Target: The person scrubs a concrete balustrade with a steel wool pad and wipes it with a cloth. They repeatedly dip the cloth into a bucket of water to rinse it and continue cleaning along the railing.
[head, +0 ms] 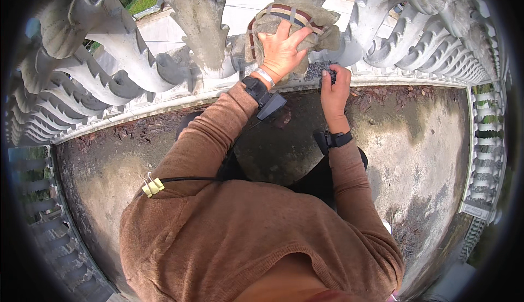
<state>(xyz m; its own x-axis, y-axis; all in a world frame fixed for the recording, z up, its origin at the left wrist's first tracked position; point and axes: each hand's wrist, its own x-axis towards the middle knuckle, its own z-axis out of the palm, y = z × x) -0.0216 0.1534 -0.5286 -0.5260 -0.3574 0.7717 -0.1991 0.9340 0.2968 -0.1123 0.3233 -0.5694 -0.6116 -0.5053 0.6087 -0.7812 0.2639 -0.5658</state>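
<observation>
My left hand [281, 54] lies with fingers spread over a bunched, beige-brown striped cloth [323, 17], gripping it from above. The cloth sits on the ledge between two grey balusters, against the foot of one. Just to its right, my right hand [336, 93] pinches a dark, rough clump [332, 76] between thumb and fingers. It touches a patch of grey-black, crumbly-looking material [313, 71] on the ledge. Whether the clump is part of that material or a scouring pad, I cannot tell. My fingers hide some of it.
Ornate concrete balusters [198, 19] line the ledge [176, 103] on both sides. Dry brown leaves [397, 95] lie along its foot on the stained concrete floor [413, 150]. A black cable [188, 178], clipped at my shoulder, runs toward my left wrist device [270, 104].
</observation>
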